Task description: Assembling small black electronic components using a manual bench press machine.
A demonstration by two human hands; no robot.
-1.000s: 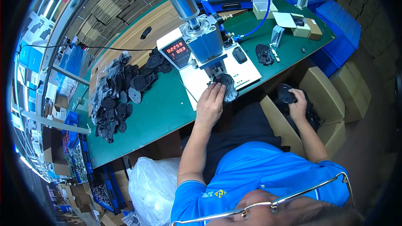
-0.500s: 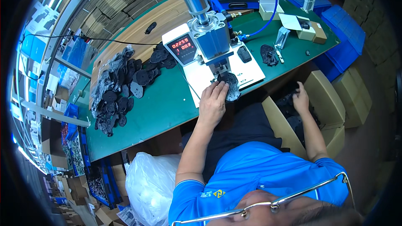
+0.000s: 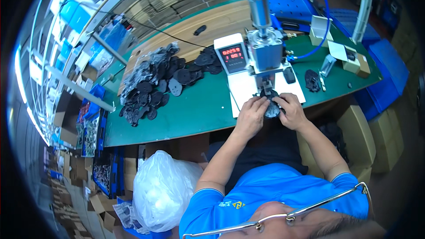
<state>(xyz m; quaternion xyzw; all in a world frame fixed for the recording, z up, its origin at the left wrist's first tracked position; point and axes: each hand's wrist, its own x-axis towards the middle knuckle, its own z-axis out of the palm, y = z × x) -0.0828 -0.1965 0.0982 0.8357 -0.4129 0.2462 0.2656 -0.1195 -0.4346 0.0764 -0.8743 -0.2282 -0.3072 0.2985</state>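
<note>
Holding dark flat piece (image 3: 271,106) under press (image 3: 264,53) head, on white plate: left hand (image 3: 252,114) and right hand (image 3: 288,109) both pinching its edges. Best keep piece centred below head, fingertips outside. Pile of dark pieces (image 3: 155,84) left of press on green table (image 3: 190,110).

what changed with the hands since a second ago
The right hand came up from the cardboard box at the person's right to the dark round part under the press, joining the left hand. Both now hold it. The left hand, the press and the pile of dark parts stayed put.
</note>
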